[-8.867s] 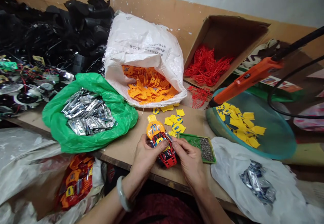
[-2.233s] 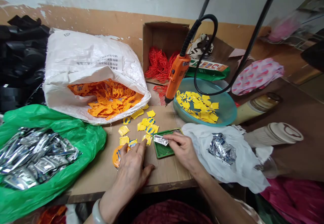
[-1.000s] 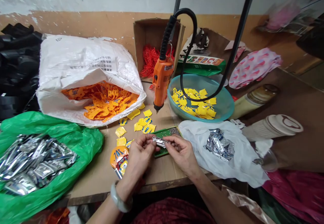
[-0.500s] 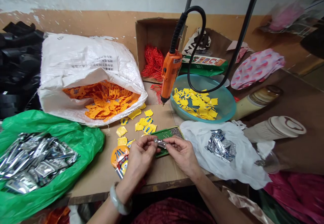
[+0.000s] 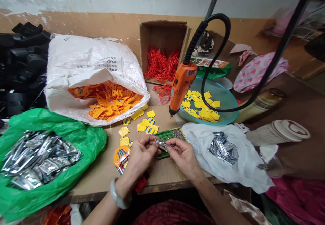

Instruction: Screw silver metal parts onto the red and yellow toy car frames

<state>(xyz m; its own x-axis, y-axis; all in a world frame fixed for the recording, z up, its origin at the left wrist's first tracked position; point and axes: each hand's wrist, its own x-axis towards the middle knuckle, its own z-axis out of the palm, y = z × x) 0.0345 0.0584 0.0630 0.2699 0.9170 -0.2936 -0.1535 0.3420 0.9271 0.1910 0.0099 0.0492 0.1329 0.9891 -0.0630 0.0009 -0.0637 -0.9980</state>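
Between my two hands is a small shiny silver piece (image 5: 162, 145) that looks like a foil packet. Its left end is pinched in the fingertips of my left hand (image 5: 142, 154). The fingers of my right hand (image 5: 183, 156) close on its right end. Just beyond them, partly covered by my hands, lies a green tray (image 5: 166, 136) with tiny metal screws at its right end. An orange disc-shaped part (image 5: 121, 155) and several yellow pieces (image 5: 147, 126) are on the cardboard beside my left hand.
An orange electric screwdriver (image 5: 182, 87) hangs point-down beyond the tray. At left are a green bag (image 5: 93, 150) of silver packets and a white sack (image 5: 86, 55) of orange parts. At right stand a teal basin (image 5: 230, 99), a white plastic bag (image 5: 198, 143) and a lidded cup (image 5: 276, 132).
The hanging screwdriver and its cable have swung to the right and slightly lower in view. Both hands keep their pinch on the silver piece. The scene has shifted slightly right.
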